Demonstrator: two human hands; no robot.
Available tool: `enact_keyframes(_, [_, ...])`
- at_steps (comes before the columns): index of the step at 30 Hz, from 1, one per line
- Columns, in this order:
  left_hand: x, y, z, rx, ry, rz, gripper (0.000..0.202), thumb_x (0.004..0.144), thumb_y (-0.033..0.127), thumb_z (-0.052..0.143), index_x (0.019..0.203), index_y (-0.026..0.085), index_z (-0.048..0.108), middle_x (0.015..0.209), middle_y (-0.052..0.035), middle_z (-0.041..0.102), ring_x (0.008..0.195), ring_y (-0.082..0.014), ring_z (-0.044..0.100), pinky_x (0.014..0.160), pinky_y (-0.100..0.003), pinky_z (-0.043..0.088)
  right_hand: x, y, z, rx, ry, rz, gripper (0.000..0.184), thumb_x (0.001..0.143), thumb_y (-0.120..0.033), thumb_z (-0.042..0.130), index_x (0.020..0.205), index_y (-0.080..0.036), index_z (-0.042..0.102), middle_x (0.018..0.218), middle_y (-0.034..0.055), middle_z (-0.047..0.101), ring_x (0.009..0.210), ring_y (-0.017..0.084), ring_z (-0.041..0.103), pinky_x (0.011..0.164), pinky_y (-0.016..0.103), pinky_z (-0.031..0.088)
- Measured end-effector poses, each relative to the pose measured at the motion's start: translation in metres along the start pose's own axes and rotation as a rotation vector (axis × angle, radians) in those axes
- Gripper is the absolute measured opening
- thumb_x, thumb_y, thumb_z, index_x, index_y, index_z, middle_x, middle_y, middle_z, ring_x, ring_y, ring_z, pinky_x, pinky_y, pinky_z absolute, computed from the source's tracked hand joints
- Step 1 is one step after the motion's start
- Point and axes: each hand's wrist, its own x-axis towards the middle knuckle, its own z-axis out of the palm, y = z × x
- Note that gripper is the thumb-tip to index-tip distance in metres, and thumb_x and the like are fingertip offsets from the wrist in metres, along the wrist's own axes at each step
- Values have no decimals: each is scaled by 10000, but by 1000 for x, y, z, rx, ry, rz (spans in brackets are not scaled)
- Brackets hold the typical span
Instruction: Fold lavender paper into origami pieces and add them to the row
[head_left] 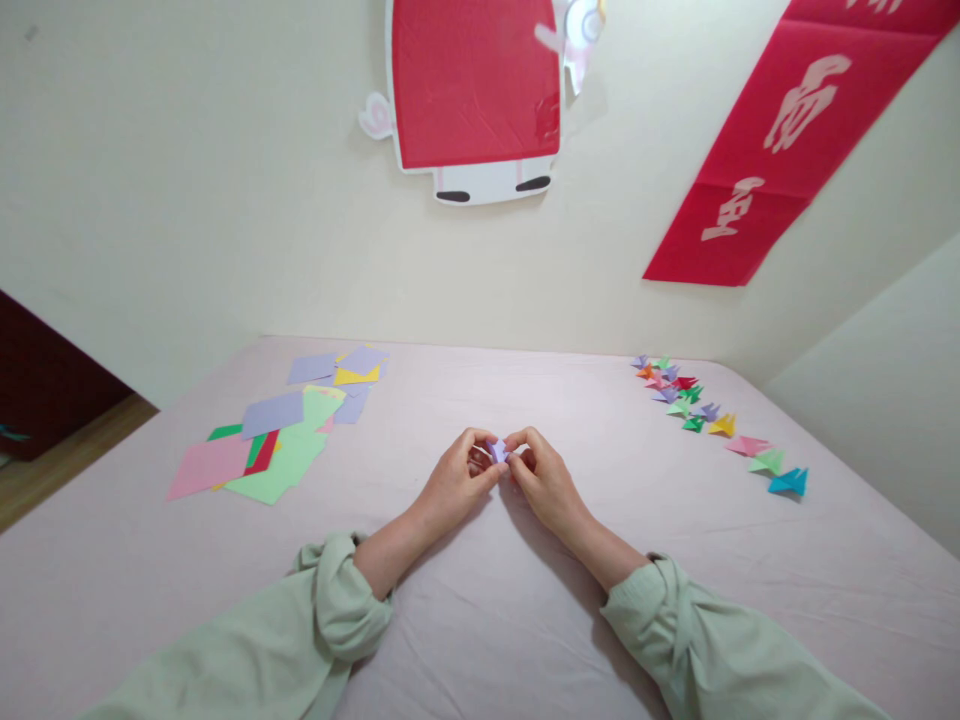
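Observation:
A small folded piece of purple paper (497, 450) is pinched between my two hands at the middle of the pale pink surface (480, 620). My left hand (457, 478) grips its left side with curled fingers. My right hand (541, 478) grips its right side the same way. Both wrists rest low over the surface, and both arms wear light green sleeves.
Loose sheets of coloured paper (274, 440) lie spread at the left. A row of several small folded paper pieces (709, 415) runs along the right. Red wall hangings (476, 90) and a red banner (787, 140) are on the wall behind.

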Motion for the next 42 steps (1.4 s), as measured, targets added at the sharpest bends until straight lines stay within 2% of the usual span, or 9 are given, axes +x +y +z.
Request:
enact_keyframes(3, [-1,2,0,5,-2,-4,294,800,282,655,1043,180,524,896,-24,625,739,-126,605,668,-254,505,0,1,0,44,-9,53,85,847,-212,450,901,-221,515,602,-64,511,497,122,483,486,228,361])
enact_keyframes(9, [0,0,0,79,27,43,266,805,172,574,1066,184,527,950,-34,625,796,-132,612,713,-260,505,0,6,0,68,-18,41,61,867,-245,458,908,-223,497,731,-37,581,516,113,504,497,233,377])
enact_keyframes(13, [2,-4,0,67,66,60,287,795,142,544,1074,193,504,1016,-37,615,867,-137,626,769,-267,504,-2,1,0,-34,-13,-95,68,842,-183,461,888,-216,498,883,-4,583,578,109,505,569,256,406])
enact_keyframes(15, [2,-3,-1,64,102,56,240,790,152,550,1023,195,510,985,-26,615,871,-141,625,762,-262,499,-3,-1,1,-107,-13,-175,117,817,-134,455,886,-216,501,942,5,575,627,113,511,615,264,412])
enact_keyframes(18, [1,-1,-3,102,135,36,171,776,146,544,939,194,526,897,-6,618,815,-141,617,707,-247,479,-6,-3,4,-173,-30,-217,168,806,-108,451,920,-222,497,977,6,561,667,119,528,642,267,416])
enact_keyframes(22, [-1,3,-4,164,115,41,164,743,107,522,880,196,531,829,14,617,755,-134,599,680,-241,449,-8,-3,7,-238,-19,-205,214,810,-117,465,989,-226,503,956,2,527,656,118,531,643,270,417])
enact_keyframes(28, [-4,8,0,243,77,86,112,775,138,505,860,208,523,778,33,584,713,-131,554,682,-246,415,-8,-5,9,-233,16,-164,167,818,-138,455,945,-226,519,897,-4,501,639,125,502,635,274,404])
enact_keyframes(36, [-3,11,1,172,68,54,137,748,99,471,836,200,500,751,40,553,695,-120,541,652,-229,409,-7,-5,9,-193,-10,-198,307,751,-54,421,965,-228,555,966,24,524,743,151,507,679,275,405])
enact_keyframes(42, [-6,9,2,148,60,13,125,802,152,485,903,215,449,758,38,581,655,-126,575,611,-233,423,-7,-4,10,-151,-1,-128,195,821,-127,451,956,-219,556,877,-4,540,641,130,507,640,273,400])
